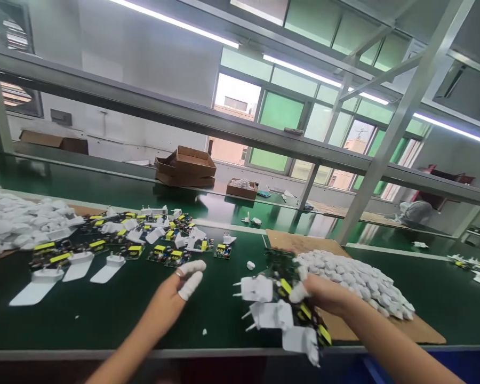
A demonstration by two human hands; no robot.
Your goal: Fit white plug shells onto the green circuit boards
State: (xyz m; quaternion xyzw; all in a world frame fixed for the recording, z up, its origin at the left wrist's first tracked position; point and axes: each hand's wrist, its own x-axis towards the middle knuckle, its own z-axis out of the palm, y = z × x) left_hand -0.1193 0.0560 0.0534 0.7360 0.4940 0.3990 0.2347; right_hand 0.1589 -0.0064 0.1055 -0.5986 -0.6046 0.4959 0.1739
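Observation:
My left hand (176,296) is over the green tabletop, white covers on its fingertips. Its thumb and forefinger are a little apart with nothing between them. My right hand (318,293), also with covered fingertips, is closed around a row of circuit boards (304,312). White plug pieces (270,314) with metal pins hang from these boards, and the lowest one overlaps the table's front edge. Motion blurs this bunch, and some fingers are hidden. Beyond my left hand, more circuit boards (174,253) with yellow parts lie among white plug pieces (108,266).
A heap of white casings (352,277) lies on cardboard (420,328) at right; another white heap (20,221) is at left. Cardboard boxes (192,165) and a small filled box (242,188) stand farther back. A metal post (378,160) rises behind the right heap.

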